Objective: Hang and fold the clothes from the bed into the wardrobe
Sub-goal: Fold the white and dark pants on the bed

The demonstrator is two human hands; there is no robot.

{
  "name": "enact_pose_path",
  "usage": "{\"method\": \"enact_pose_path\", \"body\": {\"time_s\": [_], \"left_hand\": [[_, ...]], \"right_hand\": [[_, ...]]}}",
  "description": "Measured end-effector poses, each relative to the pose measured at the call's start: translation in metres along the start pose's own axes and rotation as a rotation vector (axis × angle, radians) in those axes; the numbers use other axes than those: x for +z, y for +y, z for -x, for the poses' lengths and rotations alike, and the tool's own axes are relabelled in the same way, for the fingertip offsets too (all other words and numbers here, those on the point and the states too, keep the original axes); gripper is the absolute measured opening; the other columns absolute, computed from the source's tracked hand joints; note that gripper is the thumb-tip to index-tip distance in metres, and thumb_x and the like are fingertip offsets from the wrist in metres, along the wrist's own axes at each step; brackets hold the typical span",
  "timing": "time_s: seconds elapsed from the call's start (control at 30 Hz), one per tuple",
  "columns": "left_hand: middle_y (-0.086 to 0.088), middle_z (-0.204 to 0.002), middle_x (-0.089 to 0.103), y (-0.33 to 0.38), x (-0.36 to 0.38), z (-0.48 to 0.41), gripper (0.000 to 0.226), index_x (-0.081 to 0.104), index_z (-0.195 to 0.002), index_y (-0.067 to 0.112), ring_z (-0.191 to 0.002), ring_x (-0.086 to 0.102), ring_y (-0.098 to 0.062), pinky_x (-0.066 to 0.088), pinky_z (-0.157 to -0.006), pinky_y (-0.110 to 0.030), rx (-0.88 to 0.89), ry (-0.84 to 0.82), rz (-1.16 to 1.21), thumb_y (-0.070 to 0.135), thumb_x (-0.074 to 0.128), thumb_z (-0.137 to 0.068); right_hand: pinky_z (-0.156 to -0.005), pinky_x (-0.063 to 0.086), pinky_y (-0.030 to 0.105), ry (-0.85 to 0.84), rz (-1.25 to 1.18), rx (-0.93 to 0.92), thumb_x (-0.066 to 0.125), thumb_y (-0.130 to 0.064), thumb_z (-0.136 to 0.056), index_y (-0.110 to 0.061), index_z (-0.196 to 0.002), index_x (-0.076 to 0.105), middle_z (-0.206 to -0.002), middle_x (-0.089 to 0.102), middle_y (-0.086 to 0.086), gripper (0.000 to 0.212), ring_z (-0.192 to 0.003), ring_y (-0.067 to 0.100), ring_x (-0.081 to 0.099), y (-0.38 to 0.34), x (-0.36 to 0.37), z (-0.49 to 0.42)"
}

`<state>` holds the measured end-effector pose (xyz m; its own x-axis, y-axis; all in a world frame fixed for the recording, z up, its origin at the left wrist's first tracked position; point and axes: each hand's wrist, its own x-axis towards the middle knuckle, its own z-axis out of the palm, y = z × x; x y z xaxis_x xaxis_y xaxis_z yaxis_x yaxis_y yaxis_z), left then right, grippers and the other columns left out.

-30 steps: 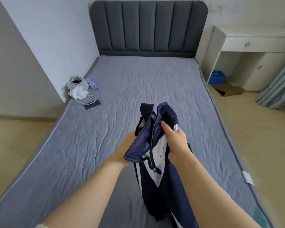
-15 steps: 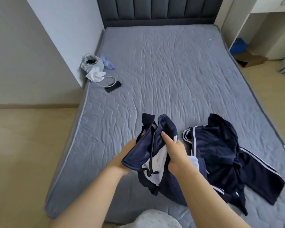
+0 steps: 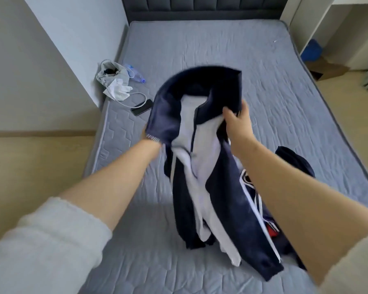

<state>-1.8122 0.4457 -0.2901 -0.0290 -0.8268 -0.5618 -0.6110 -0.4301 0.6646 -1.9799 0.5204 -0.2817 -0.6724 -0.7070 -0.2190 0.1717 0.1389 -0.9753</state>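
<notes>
Jacket: navy track top with a white inside and thin white piping, lifted by its collar. The body hangs down and its hem seems to brush the mattress near me.
Where it is: over the near half of the bed, between my two forearms. No wardrobe is in view.
Right hand: thumb on the near face and fingers curled behind the collar's right edge, pinching the cloth.
Left hand: buried under the collar's left side, with little more than the wrist showing. I cannot tell how my fingers lie there, though the cloth is propped up at that spot.
Why held so: pulling the collar wide opens the neck and lets the body drop straight, which I judge suits slipping in a hanger.
Look: the collar stands in a broad dark arc, with the white lining and a zip line running down the middle. The edges are blurred, so the finer seams are unclear.
Handling: limp cloth, likely to sag or twist if either side slips.
Second garment: dark and crumpled on the mattress, just beyond my right forearm.
Far left edge: phone, grey bag and bottle, well apart from the jacket.
</notes>
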Motion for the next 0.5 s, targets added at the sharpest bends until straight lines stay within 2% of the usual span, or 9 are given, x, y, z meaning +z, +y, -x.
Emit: {"method": "enact_pose_path", "body": {"time_s": [0.07, 0.13, 0.17, 0.23, 0.27, 0.33, 0.4, 0.43, 0.5], "left_hand": [[-0.013, -0.116, 0.053, 0.013, 0.006, -0.014, 0.041, 0.040, -0.128, -0.002, -0.108, 0.049, -0.022, 0.033, -0.084, -0.027, 0.162, -0.044, 0.090, 0.021, 0.049, -0.095], [-0.010, -0.132, 0.046, 0.012, 0.018, -0.015, 0.048, 0.034, -0.136, 0.007, -0.108, 0.044, -0.017, 0.030, -0.082, -0.024, 0.236, -0.147, -0.015, 0.020, 0.052, -0.094], [-0.010, -0.125, 0.051, 0.003, 0.026, -0.019, 0.035, 0.042, -0.127, 0.008, -0.105, 0.045, -0.018, 0.032, -0.077, -0.024, 0.254, -0.197, -0.067, 0.018, 0.051, -0.094], [-0.006, -0.091, 0.055, -0.016, 0.040, -0.028, 0.007, 0.051, -0.089, 0.017, -0.096, 0.048, -0.020, 0.033, -0.062, -0.024, 0.212, -0.232, -0.104, 0.013, 0.049, -0.093], [-0.005, -0.082, 0.053, -0.026, 0.046, -0.031, 0.018, 0.047, -0.078, 0.021, -0.091, 0.049, -0.019, 0.033, -0.058, -0.023, 0.184, -0.240, -0.098, 0.011, 0.049, -0.093], [-0.006, -0.086, 0.054, -0.047, 0.060, -0.038, 0.018, 0.047, -0.078, 0.023, -0.083, 0.052, -0.020, 0.034, -0.052, -0.023, 0.124, -0.268, -0.114, 0.011, 0.048, -0.092], [-0.006, -0.089, 0.056, -0.071, 0.076, -0.048, 0.015, 0.052, -0.083, 0.023, -0.077, 0.057, -0.019, 0.034, -0.047, -0.021, 0.058, -0.299, -0.097, 0.011, 0.048, -0.091], [-0.005, -0.087, 0.057, -0.086, 0.084, -0.053, 0.017, 0.053, -0.081, 0.024, -0.074, 0.058, -0.018, 0.034, -0.047, -0.020, 0.032, -0.304, -0.098, 0.010, 0.049, -0.090], [-0.003, -0.080, 0.057, -0.118, 0.102, -0.064, 0.028, 0.048, -0.069, 0.028, -0.073, 0.057, -0.020, 0.035, -0.052, -0.022, 0.000, -0.302, -0.127, 0.009, 0.048, -0.089]], "right_hand": [[-0.102, 0.032, 0.028, -0.040, 0.118, -0.013, 0.045, -0.021, -0.095, -0.024, -0.149, 0.011, -0.150, 0.028, 0.002, 0.065, -0.129, 0.019, 0.037, -0.002, 0.006, -0.023], [-0.103, 0.033, 0.037, -0.060, 0.288, -0.001, 0.046, -0.019, -0.092, -0.025, -0.149, 0.011, -0.152, 0.026, 0.004, 0.067, -0.124, 0.024, 0.040, 0.014, 0.008, -0.027], [-0.105, 0.034, 0.040, -0.077, 0.332, 0.024, 0.046, -0.017, -0.091, -0.024, -0.149, 0.014, -0.151, 0.028, 0.004, 0.066, -0.125, 0.025, 0.041, 0.026, 0.008, -0.023], [-0.107, 0.034, 0.039, -0.117, 0.345, 0.133, 0.046, -0.016, -0.092, -0.023, -0.149, 0.016, -0.153, 0.025, 0.002, 0.064, -0.134, 0.024, 0.035, 0.055, 0.005, -0.012], [-0.105, 0.035, 0.037, -0.131, 0.345, 0.195, 0.045, -0.015, -0.093, -0.023, -0.149, 0.018, -0.153, 0.025, 0.001, 0.062, -0.134, 0.024, 0.035, 0.069, 0.002, -0.007], [-0.094, 0.043, 0.034, -0.138, 0.355, 0.304, 0.044, -0.015, -0.093, -0.021, -0.147, 0.025, -0.147, 0.035, 0.004, 0.058, -0.119, 0.024, 0.049, 0.093, -0.004, 0.002], [-0.078, 0.046, 0.030, -0.132, 0.380, 0.399, 0.045, -0.015, -0.093, -0.020, -0.144, 0.031, -0.124, 0.052, 0.003, 0.053, -0.100, 0.024, 0.059, 0.119, -0.009, 0.008], [-0.076, 0.045, 0.029, -0.134, 0.397, 0.441, 0.045, -0.015, -0.094, -0.020, -0.143, 0.033, -0.111, 0.055, -0.002, 0.051, -0.103, 0.026, 0.059, 0.134, -0.012, 0.013], [-0.078, 0.043, 0.030, -0.151, 0.426, 0.514, 0.044, -0.014, -0.094, -0.021, -0.143, 0.034, -0.116, 0.058, 0.000, 0.051, -0.115, 0.029, 0.054, 0.169, -0.016, 0.021]]}}
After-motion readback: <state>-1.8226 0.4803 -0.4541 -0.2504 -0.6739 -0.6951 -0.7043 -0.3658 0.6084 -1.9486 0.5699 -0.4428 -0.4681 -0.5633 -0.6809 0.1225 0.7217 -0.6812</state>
